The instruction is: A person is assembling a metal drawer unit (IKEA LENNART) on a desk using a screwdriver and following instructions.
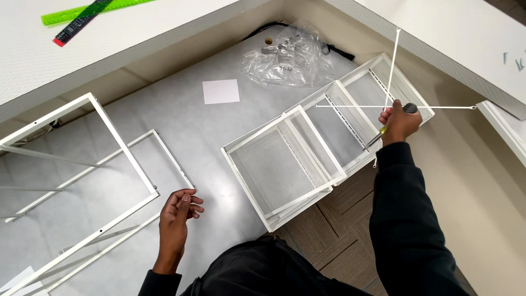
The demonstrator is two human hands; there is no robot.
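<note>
The right hand [398,124] fingers, clenched, hide most of a screwdriver [378,134] beside thin white crossed rods [392,71]; the left hand [176,211] fingers, loosely curled, pinch something too small to identify.

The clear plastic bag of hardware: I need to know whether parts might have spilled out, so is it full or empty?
Not empty: the plastic bag lies crumpled on the grey floor, small metal pieces showing through it. Whether its mouth is open, cannot tell.

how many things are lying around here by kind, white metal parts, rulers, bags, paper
White metal frames: 2
White mesh shelf unit: 1
White crossed rods, at the right hand: 1
Screwdriver, in the right hand: 1
Rulers: 2, green, black and red
Clear bag of hardware: 1
White paper sheets: 2
Total: 10
The left hand is curled; whether it holds anything cannot be told.
</note>
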